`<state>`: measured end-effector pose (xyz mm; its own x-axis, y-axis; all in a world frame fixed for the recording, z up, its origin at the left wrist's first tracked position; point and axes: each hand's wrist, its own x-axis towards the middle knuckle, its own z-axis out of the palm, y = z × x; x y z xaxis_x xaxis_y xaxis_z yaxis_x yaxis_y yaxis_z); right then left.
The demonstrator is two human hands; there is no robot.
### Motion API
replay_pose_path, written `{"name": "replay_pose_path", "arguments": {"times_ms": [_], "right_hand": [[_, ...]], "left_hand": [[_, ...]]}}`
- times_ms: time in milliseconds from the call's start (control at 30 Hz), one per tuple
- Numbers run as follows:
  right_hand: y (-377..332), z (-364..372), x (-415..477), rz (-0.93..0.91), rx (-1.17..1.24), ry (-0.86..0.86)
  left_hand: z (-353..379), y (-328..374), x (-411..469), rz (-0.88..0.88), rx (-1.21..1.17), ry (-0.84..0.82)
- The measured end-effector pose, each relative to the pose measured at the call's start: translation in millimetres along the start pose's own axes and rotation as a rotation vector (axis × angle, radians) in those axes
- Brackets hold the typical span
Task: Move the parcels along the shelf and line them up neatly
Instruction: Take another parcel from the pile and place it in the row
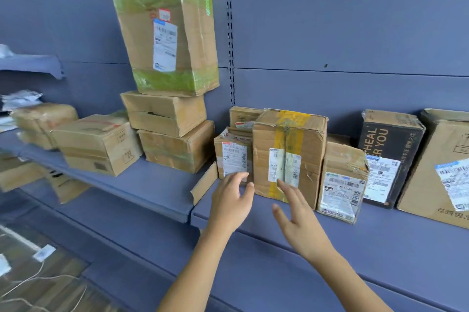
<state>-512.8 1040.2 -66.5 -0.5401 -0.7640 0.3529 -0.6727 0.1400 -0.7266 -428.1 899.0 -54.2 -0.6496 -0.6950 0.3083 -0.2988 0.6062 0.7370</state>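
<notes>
small parcel (233, 159) left of taped parcel (289, 156) | both on shelf (380, 233)

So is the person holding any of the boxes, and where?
No, nothing is held. The left hand is open by the small labelled box; the right hand is open before the yellow-taped box.

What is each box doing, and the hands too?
Left hand: open, holding nothing, by the small box.
Right hand: open, fingers near the yellow-taped box.
Small box: upright.
Yellow-taped box: upright, taped shut, dented.
Green-taped box: tilted on top of a stack.
Black box: upright.
</notes>
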Motion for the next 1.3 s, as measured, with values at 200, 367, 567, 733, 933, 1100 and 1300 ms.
{"name": "replay_pose_path", "arguments": {"times_ms": [200, 367, 567, 733, 933, 1100, 1300], "right_hand": [[-85.0, 117.1, 43.9, -0.097, 0.073, -0.008], [-151.2, 217.8, 73.8, -0.177, 0.11, -0.098], [-206.1, 302.0, 95.1, -0.222, 0.176, -0.222], [-220.9, 348.0, 117.4, -0.24, 0.205, -0.284], [-225.3, 380.0, 172.9, -0.258, 0.214, -0.258], [-240.1, 402.5, 244.9, -0.374, 0.139, -0.096], [-258.8, 414.3, 332.9, -0.444, 0.06, 0.094]], "left_hand": [[-113.9, -91.3, -4.5, -0.138, 0.029, -0.061], [-218.0, -167.5, -15.2, -0.249, 0.003, 0.05], [-288.5, -230.7, -37.2, -0.341, -0.015, 0.106], [-311.9, -269.0, -28.6, -0.355, -0.026, 0.113], [-326.9, -300.7, 17.6, -0.337, -0.02, 0.095], [-354.8, -314.7, 85.2, -0.207, 0.024, 0.143], [-398.9, -313.7, 180.1, -0.029, 0.086, 0.199]]}}
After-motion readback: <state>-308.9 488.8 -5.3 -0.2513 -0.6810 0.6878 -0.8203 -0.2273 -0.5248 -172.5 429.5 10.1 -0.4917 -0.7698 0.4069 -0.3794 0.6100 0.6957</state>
